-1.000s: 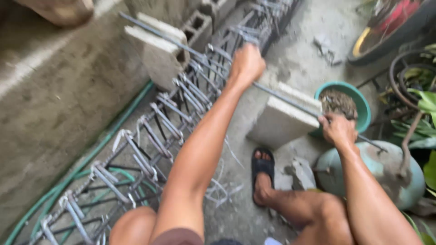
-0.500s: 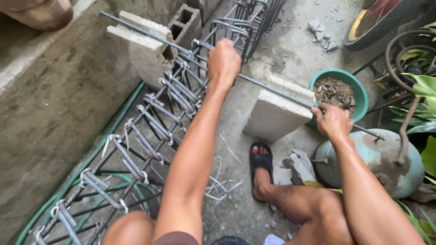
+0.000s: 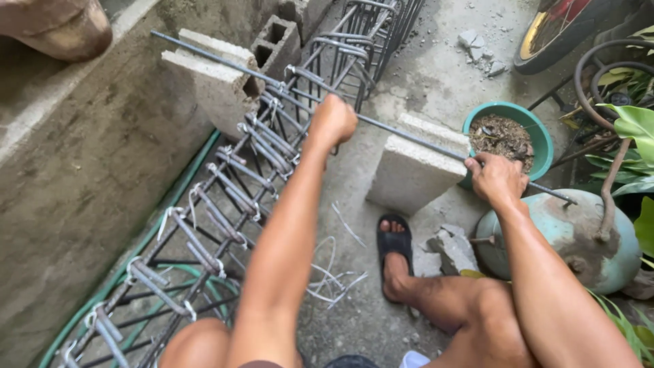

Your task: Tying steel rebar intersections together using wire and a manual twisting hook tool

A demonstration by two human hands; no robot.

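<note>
On the rough concrete ground beside a grey plastered wall lies one long cage of grey steel rebar, its many square ties bound on with pale wire, running from the lower left corner up to the top of the view. One thin straight steel rod crosses above it, resting on two grey hollow concrete blocks: one block at the wall side, the other block near the person's sandalled foot. A third hollow block stands behind the first. Loose offcuts of pale tie wire litter the ground by the foot, and a green hose runs along the cage's wall side. To the right stand one teal plastic pot of soil and one pale green gas cylinder, close under the rod's end. The left hand is stretched far forward, fist clenched around the rod at the cage's upper edge. The right hand grips the same rod near its right end, above the cylinder.
</note>
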